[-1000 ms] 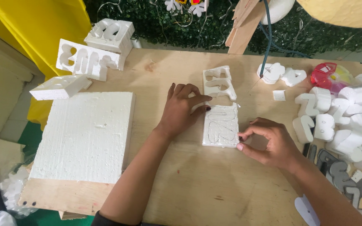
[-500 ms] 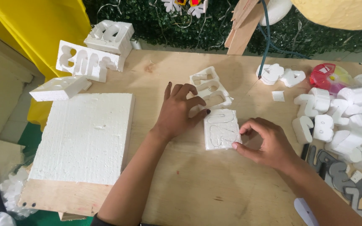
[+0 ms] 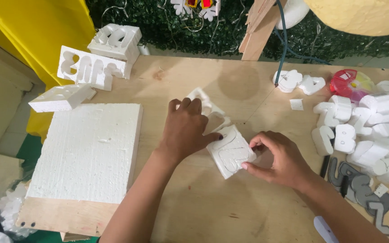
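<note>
The left hand [image 3: 186, 130] lies flat, fingers spread, on a white foam offcut with cut-out hollows [image 3: 203, 101], its thumb touching the small white foam block scored with a curvy outline [image 3: 230, 152]. That block sits tilted on the plywood tabletop [image 3: 230, 85], between both hands. The right hand [image 3: 278, 157] pinches the block's right edge with thumb and fingertips. A large white foam slab [image 3: 88, 150] lies left; a heap of white foam cut-out shapes [image 3: 365, 130] lies right
</note>
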